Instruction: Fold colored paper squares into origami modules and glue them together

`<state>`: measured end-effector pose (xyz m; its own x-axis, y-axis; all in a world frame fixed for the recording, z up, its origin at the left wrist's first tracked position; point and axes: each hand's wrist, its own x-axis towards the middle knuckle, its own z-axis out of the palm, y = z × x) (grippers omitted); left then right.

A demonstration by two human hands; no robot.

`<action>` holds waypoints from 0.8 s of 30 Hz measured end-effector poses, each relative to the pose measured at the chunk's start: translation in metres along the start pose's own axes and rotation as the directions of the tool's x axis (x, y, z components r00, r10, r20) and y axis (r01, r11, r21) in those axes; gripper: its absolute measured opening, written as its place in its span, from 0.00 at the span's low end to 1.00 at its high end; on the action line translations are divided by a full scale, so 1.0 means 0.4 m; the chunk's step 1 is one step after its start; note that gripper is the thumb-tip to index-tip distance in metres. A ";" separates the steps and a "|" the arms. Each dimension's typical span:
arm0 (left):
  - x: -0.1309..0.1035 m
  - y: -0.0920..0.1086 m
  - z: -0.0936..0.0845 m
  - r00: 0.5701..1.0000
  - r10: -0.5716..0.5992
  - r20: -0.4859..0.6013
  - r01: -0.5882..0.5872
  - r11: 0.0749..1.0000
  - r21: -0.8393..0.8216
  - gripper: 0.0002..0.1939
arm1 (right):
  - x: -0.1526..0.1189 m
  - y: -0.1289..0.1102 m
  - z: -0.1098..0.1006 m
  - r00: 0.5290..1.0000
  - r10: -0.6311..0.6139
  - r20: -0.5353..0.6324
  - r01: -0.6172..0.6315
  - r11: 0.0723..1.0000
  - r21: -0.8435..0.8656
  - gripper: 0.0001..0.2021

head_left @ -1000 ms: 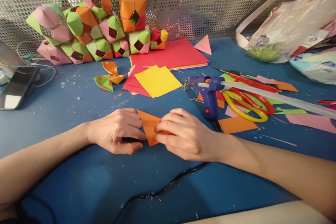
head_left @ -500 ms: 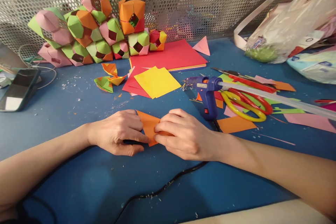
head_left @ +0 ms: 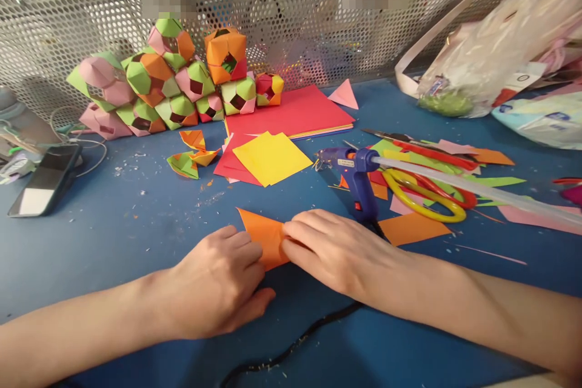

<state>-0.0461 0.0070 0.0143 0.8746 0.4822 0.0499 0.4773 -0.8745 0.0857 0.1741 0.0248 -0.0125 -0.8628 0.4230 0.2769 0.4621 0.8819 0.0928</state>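
An orange sheet of folded paper (head_left: pixel 266 239) lies on the blue table between my two hands. My left hand (head_left: pixel 220 282) has its fingers curled against the paper's left edge, and its thumb sticks out below. On the right edge rest the bent, close-set fingers of my right hand (head_left: pixel 334 248), gripping the paper and hiding that side. Just beyond the hands lie yellow sheets (head_left: pixel 273 157) on a red sheet, and small folded units in orange and green (head_left: pixel 184 165).
A blue glue gun (head_left: pixel 359 179) with a long glue stick stands right of centre, its black cord (head_left: pixel 291 348) crossing below my hands. Scissors (head_left: pixel 427 209) lie among paper scraps. Several folded paper balls (head_left: pixel 150 79) are stacked before a perforated metal screen. A phone (head_left: pixel 45 182) lies left.
The view has shifted, so everything sits lower. My left hand has drawn down and left relative to the paper, its fingers more curled, leaving more orange visible. My right fingers stay at the right edge.
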 end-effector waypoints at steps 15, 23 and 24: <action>-0.007 0.032 0.040 0.976 0.012 -0.216 0.016 0.992 0.128 0.16 | -0.061 -0.011 0.002 0.994 0.071 0.078 -0.049 0.966 -0.254 0.10; -0.001 0.031 0.042 0.961 0.047 -0.271 -0.009 0.990 0.139 0.17 | -0.081 0.009 -0.050 0.986 0.106 0.126 -0.078 0.975 -0.210 0.10; 0.000 0.031 0.043 0.959 0.053 -0.277 -0.014 0.990 0.139 0.18 | -0.068 0.006 -0.062 0.984 0.147 0.099 -0.129 0.977 -0.168 0.10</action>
<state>-0.0387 -0.0047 -0.0019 0.8408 0.4308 0.3278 0.4719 -0.8800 -0.0541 0.2036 0.0104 0.0041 -0.8014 0.5667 0.1914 0.5976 0.7722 0.2160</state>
